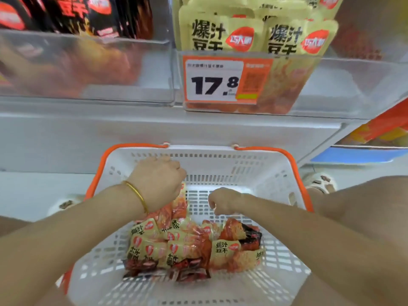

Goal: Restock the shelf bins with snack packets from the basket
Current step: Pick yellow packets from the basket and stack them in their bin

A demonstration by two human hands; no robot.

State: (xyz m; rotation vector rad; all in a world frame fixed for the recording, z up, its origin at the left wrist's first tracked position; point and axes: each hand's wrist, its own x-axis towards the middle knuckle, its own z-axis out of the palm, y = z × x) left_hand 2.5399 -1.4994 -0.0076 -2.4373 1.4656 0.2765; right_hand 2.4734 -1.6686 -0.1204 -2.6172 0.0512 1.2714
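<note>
— What are we working with, biggest first?

— The white shelf [154,129] runs across above us, with see-through bins [132,62] sitting at its front edge. The middle bin [287,85] holds upright yellow packets behind a price tag [212,82]. Below it the white basket [254,173] sits pushed up to the shelf front, probably so each lift is short.

— And the stock?

— The snack packets [187,246] lie heaped on the basket floor, from the middle toward its near edge. A few stand up under our left hand [159,180].

— So we're holding them?

— We think so. The left hand is bent down over them with its fingers hidden underneath, and the packets rise to meet it, so we judge it is grasping a bunch. The right hand [220,200] hangs above the floor near the middle, its fingers curled in with nothing showing between them.

— Room to get out?

— The basket's top is open, and its orange handles [287,164] lie folded along the side rims, out of the way. Bare grid floor shows toward the far right corner. The way up passes the shelf's front edge, so we'd lift toward us first, then over the bin's front wall.
</note>
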